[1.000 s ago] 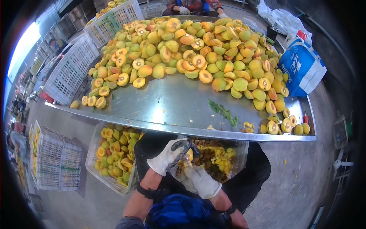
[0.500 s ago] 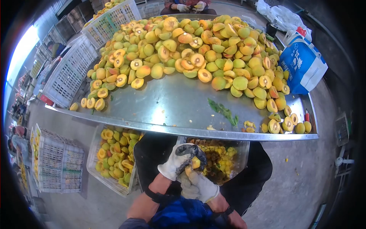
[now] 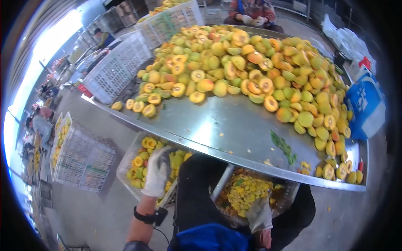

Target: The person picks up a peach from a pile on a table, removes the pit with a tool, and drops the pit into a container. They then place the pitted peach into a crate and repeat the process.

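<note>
My left hand point(image 3: 157, 172), in a white glove with a dark palm, reaches over the left crate point(image 3: 122, 170). Its fingers are apart and curved above the yellow peach halves point(image 3: 137, 172) in there; no fruit shows in its grasp. My right hand point(image 3: 259, 215), in a greyish glove, hangs over the bin point(image 3: 289, 205) between my knees, near the yellow scraps point(image 3: 240, 196) inside. Its fingers are blurred and partly hidden, so what it holds cannot be made out. A large heap of halved peaches point(image 3: 234, 62) covers the back of the metal table point(image 3: 188, 121).
White crates point(image 3: 119, 69) stand at the table's left, and a stacked crate point(image 3: 83, 161) sits on the floor. A blue-and-white bag point(image 3: 366, 104) is at the right end. Green leaves point(image 3: 284, 147) lie near the front edge. Another person's gloved hands point(image 3: 253, 20) are across the table.
My hands were together at a peach piece; they are now apart. The left has moved to the left crate, the right over the bin. The view has turned and shifted left.
</note>
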A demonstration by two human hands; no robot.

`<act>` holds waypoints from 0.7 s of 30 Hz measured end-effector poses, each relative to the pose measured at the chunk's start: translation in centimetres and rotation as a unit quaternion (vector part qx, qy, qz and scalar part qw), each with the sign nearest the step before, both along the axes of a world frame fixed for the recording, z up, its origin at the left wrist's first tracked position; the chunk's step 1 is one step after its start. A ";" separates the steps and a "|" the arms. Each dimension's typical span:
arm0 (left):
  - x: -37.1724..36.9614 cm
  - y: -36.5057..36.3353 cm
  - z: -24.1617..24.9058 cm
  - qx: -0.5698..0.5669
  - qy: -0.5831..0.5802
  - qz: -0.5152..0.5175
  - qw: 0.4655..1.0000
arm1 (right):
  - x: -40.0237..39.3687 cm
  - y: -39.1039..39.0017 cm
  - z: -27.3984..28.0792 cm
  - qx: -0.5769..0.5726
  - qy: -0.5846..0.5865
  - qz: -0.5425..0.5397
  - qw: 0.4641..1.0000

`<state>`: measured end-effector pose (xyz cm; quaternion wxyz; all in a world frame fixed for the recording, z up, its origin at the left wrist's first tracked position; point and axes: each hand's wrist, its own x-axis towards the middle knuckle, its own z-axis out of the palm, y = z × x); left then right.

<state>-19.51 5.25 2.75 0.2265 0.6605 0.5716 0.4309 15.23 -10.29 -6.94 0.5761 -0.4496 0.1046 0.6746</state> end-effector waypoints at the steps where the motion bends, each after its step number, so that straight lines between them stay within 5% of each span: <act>1: -1.7 1.5 1.2 -0.004 -0.028 0.036 0.999 | -0.2 0.0 -0.1 0.002 -0.021 0.026 0.999; 3: -4.1 5.6 4.4 0.012 -0.114 0.066 0.991 | -0.5 0.0 -1.3 -0.024 -0.035 0.058 0.997; 5: -5.6 11.0 5.6 0.038 -0.010 0.161 0.986 | -1.1 0.6 -0.9 -0.020 -0.069 0.078 0.994; 7: -7.6 16.4 5.2 0.017 0.215 0.188 0.958 | -1.8 0.6 -1.9 -0.025 -0.091 0.081 0.992; 10: -11.0 22.9 0.9 -0.103 0.363 0.225 0.898 | -2.9 0.9 -0.9 0.003 -0.188 0.125 0.974; 16: -9.8 23.5 -1.7 -0.052 0.161 0.140 0.976 | -2.7 1.5 2.1 -0.033 -0.180 0.220 0.958; 19: -5.9 19.3 0.0 0.000 -0.081 0.027 0.996 | -3.0 1.2 2.5 0.020 -0.276 0.224 0.935; 21: -3.8 13.8 1.4 -0.065 -0.226 0.003 0.972 | -4.0 2.2 3.7 0.020 -0.324 0.205 0.923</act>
